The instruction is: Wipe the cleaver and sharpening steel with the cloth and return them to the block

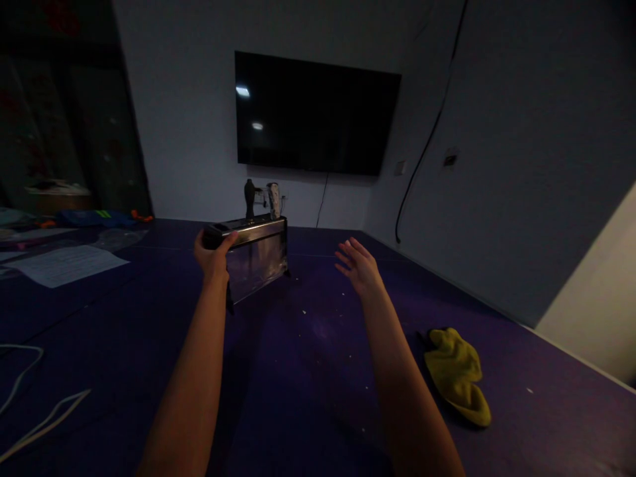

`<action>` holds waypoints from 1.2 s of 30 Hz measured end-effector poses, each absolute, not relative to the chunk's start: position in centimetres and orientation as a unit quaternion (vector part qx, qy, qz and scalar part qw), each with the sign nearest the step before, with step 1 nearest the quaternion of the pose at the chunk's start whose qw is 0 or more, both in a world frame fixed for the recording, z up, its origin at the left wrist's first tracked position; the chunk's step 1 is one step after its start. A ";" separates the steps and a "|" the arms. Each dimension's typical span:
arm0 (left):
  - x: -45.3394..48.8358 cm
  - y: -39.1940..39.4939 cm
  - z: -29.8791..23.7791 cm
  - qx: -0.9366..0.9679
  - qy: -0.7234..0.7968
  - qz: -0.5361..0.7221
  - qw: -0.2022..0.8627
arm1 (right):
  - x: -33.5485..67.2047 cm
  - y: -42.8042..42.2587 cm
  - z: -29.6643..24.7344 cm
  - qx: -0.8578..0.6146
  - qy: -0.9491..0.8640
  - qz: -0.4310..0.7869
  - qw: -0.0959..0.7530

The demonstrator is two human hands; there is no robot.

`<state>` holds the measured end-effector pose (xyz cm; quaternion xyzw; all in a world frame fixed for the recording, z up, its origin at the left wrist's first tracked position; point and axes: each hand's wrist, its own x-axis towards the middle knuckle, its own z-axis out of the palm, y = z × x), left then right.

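A shiny metal toaster [256, 260] stands on the dark purple table [308, 371], tipped a little toward its far end. My left hand [212, 255] is closed round its near black end, thumb on top. My right hand [358, 265] hovers to the right of the toaster, fingers spread and holding nothing. Small crumbs dot the table between and below my hands.
A yellow cloth [460, 374] lies crumpled at the right. White cords [30, 411] trail at the lower left and a paper sheet [64, 264] lies at the left. A dark bottle and a pale object [261, 199] stand behind the toaster. A black screen [313, 116] hangs on the wall.
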<state>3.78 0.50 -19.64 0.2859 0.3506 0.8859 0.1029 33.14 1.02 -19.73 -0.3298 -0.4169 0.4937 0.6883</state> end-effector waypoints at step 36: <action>1.4 2.5 -24.8 0.284 0.417 0.863 0.034 | 37.5 0.6 -18.9 -0.321 -0.267 0.466 0.780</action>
